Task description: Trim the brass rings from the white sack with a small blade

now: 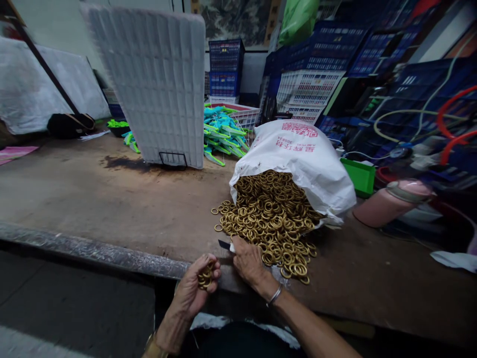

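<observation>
A heap of brass-coloured rings (266,214) spills out of a white woven sack (294,154) onto the worktable (160,209). My left hand (192,288) is cupped at the table's front edge, its fingers curled round several rings (205,275) of the same kind. Beside the heap's near left side, my right hand (248,261) is closed on a small knife. Its flat dark blade (224,244) points left, with a bit of white at the fingers; the rest of it is hidden in the hand.
A tall pale ribbed panel (160,89) stands in a wire holder (173,159). Behind it lie turquoise and green plastic pieces (223,134). To the right are a pink bottle (389,204), a green tray (358,176) and red hoses (456,136). Stacked crates (311,89) fill the back.
</observation>
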A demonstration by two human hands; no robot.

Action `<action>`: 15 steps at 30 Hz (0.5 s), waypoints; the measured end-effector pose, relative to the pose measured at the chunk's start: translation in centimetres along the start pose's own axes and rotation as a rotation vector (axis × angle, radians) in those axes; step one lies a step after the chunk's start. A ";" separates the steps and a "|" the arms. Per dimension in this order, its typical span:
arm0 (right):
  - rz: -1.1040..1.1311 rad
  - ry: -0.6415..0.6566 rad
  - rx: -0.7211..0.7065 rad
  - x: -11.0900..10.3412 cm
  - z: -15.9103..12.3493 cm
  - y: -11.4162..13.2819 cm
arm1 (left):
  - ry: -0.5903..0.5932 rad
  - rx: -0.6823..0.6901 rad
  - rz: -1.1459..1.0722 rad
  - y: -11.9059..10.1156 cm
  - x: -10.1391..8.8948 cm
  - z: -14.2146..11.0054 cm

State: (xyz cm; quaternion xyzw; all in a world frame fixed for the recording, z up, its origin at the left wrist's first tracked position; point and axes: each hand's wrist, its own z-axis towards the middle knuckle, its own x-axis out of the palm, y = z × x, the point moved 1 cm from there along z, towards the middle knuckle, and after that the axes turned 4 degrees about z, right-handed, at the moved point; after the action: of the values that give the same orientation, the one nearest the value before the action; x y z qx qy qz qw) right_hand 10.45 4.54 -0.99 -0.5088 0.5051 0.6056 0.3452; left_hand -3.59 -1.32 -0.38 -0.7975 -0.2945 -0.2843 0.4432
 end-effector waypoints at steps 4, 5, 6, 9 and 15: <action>0.104 -0.060 -0.014 -0.3 0.0 -0.9 | -0.013 0.015 0.064 0.0 0.5 0.3; 0.137 -0.069 -0.034 -0.4 -0.1 -1.0 | -0.015 0.016 0.078 0.1 0.7 0.4; 0.172 -0.077 -0.059 -0.6 -0.2 -1.1 | -0.019 0.019 0.092 0.1 0.8 0.5; 0.269 -0.083 -0.139 -0.9 -1.1 -1.1 | -0.043 0.039 0.164 0.4 1.2 0.8; 0.394 -0.052 -0.207 -0.7 -2.5 -1.0 | -0.116 0.138 0.433 1.7 1.5 1.3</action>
State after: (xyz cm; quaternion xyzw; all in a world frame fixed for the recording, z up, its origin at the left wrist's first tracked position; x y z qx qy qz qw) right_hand 12.29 2.43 -0.48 -0.4172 0.5210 0.7228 0.1792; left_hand -1.11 -0.60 -0.81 -0.8248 -0.1603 -0.1158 0.5297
